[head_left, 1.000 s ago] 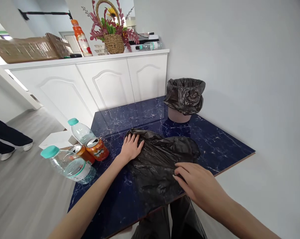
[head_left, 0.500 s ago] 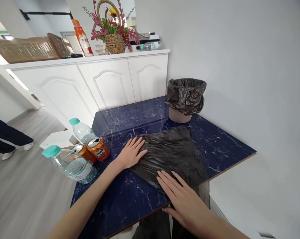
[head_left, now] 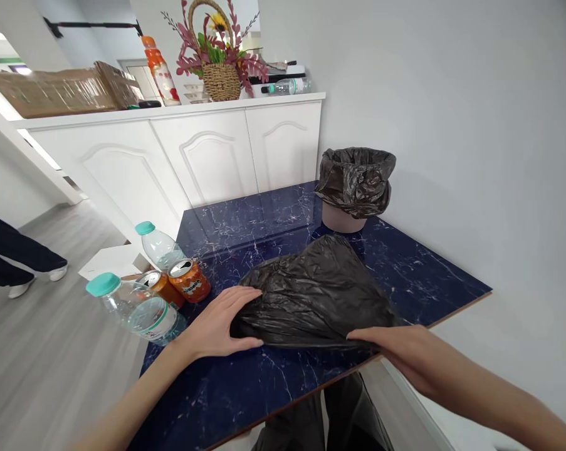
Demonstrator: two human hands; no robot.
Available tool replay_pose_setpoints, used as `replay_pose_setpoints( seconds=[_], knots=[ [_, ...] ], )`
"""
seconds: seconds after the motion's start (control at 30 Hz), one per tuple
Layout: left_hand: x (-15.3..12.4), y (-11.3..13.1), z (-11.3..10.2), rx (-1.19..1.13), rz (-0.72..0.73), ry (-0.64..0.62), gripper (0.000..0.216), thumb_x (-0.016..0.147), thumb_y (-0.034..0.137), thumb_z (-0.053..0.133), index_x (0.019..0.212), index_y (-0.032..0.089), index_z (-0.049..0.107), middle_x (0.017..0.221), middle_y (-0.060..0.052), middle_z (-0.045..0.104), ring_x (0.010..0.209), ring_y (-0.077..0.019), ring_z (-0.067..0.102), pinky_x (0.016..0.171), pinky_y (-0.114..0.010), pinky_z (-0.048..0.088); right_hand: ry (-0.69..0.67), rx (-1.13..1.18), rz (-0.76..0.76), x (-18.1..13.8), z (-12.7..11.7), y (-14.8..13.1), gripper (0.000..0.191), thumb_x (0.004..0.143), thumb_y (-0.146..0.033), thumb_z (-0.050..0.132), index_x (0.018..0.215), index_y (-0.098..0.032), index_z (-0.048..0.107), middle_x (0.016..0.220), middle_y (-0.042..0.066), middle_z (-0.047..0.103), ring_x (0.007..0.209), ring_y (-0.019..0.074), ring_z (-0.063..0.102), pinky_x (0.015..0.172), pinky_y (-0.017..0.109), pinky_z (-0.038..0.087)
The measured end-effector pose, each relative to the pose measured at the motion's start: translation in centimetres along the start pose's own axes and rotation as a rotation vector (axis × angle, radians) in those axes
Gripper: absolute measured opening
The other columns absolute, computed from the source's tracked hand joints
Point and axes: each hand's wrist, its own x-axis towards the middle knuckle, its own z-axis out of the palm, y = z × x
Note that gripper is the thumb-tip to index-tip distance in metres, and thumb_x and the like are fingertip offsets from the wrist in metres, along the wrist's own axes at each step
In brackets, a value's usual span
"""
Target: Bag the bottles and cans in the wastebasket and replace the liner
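Observation:
A black plastic bag [head_left: 311, 291] lies wrinkled and spread out on the dark blue marbled table [head_left: 245, 219]. My left hand [head_left: 219, 322] rests against the bag's left end, its thumb spread from the fingers and its fingertips on the plastic. At the near right corner, my right hand [head_left: 400, 351] grips the bag's edge, thumb on top; its other fingers are mostly hidden underneath. Behind the bag stands a small bin [head_left: 341, 219] with a black liner [head_left: 355, 181] folded over its rim.
On the table's left side stand two orange drink cans [head_left: 190, 282] and two clear bottles with teal caps [head_left: 153, 319]. White cabinets [head_left: 212, 150] line the back, bearing a flower basket [head_left: 221, 81] and a cardboard box [head_left: 52, 91]. Another person's legs [head_left: 19, 254] show at far left.
My right hand has moved right from lying flat on the bag to gripping its near right corner. My left hand has slid left and nearer. The bag's near edge has shifted.

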Motion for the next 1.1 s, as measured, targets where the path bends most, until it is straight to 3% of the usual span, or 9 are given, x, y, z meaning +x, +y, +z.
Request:
replay_pose_setpoints(
  seconds=[0.17,0.23,0.3,0.4,0.5,0.57,0.73,0.93,1.1],
  knots=[
    [-1.0,2.4,0.8,-0.159,0.005,0.011,0.024,0.103,0.045,0.067,0.113,0.025,0.075,0.117,-0.009,0.079,0.112,-0.0255,0.072,0.102,-0.041,0.055,0.134,-0.037,0.138,2.3,-5.7,0.6,0.041,0.112,-0.032,0.038,0.143,-0.034,0.065,0.126,0.003,0.081,0.102,0.0278,0.082,0.08,0.038,0.067],
    [-0.9,3.4,1.4,-0.2,-0.087,0.06,0.03,0.109,0.041,0.056,0.095,0.022,0.074,0.097,-0.006,0.077,0.093,-0.0211,0.072,0.085,-0.034,0.055,0.258,-0.207,0.219,4.3,-7.1,0.7,0.04,0.11,-0.035,0.04,0.138,-0.031,0.069,0.12,0.006,0.082,0.094,0.0334,0.082,0.076,0.047,0.067],
    [-0.6,4.2,2.1,-0.221,-0.228,0.113,0.037,0.11,0.042,0.05,0.088,0.021,0.069,0.082,-0.002,0.071,0.074,-0.0173,0.066,0.07,-0.029,0.05,0.433,-0.367,0.289,6.4,-7.2,-0.3,0.041,0.11,-0.03,0.041,0.139,-0.026,0.07,0.125,0.011,0.08,0.105,0.0397,0.079,0.089,0.06,0.063],
    [0.0,4.9,3.1,-0.282,-0.369,0.189,0.027,0.108,0.042,0.053,0.1,0.022,0.067,0.085,0.0,0.071,0.071,-0.0163,0.064,0.067,-0.028,0.049,0.531,-0.399,0.114,8.8,-4.3,-3.9,0.044,0.11,-0.023,0.043,0.15,-0.02,0.062,0.148,0.015,0.068,0.141,0.0381,0.06,0.122,0.065,0.043],
    [0.4,4.9,4.2,-0.307,-0.399,0.316,0.018,0.105,0.037,0.057,0.115,0.024,0.062,0.104,-0.003,0.072,0.088,-0.0195,0.069,0.081,-0.033,0.056,0.342,-0.342,-0.123,10.3,0.9,-7.1,0.048,0.111,-0.033,0.049,0.156,-0.019,0.056,0.163,0.012,0.055,0.157,0.0347,0.044,0.133,0.062,0.03],
    [0.3,4.6,4.8,-0.266,-0.401,0.369,0.019,0.104,0.034,0.057,0.121,0.025,0.059,0.111,-0.005,0.068,0.094,-0.0206,0.068,0.087,-0.036,0.058,0.254,-0.317,-0.15,11.2,4.4,-7.3,0.055,0.111,-0.043,0.05,0.16,-0.017,0.052,0.169,0.014,0.047,0.16,0.0374,0.037,0.132,0.065,0.03],
    [-1.1,3.8,5.4,-0.005,-0.435,0.357,0.033,0.104,0.037,0.056,0.134,0.024,0.053,0.126,-0.011,0.062,0.108,-0.0281,0.066,0.096,-0.047,0.057,0.146,-0.247,0.013,12.8,8.6,-1.2,0.064,0.114,-0.054,0.037,0.165,-0.017,0.044,0.174,0.019,0.036,0.165,0.0391,0.026,0.129,0.072,0.026],
    [-2.2,3.4,5.1,0.149,-0.464,0.342,0.026,0.105,0.046,0.052,0.104,0.022,0.061,0.117,-0.012,0.064,0.103,-0.033,0.064,0.088,-0.05,0.054,0.08,-0.173,0.262,13.2,7.5,6.6,0.075,0.113,-0.063,0.021,0.169,-0.016,0.037,0.177,0.018,0.028,0.166,0.0346,0.02,0.133,0.065,0.019],
    [-2.0,4.6,3.7,-0.068,-0.542,0.279,0.028,0.103,0.05,0.052,0.093,0.024,0.057,0.094,-0.006,0.069,0.085,-0.0273,0.068,0.076,-0.041,0.053,0.12,-0.106,0.248,12.4,5.9,6.8,0.073,0.114,-0.058,0.024,0.168,-0.011,0.037,0.176,0.021,0.029,0.167,0.0343,0.019,0.133,0.062,0.019]
  ],
)
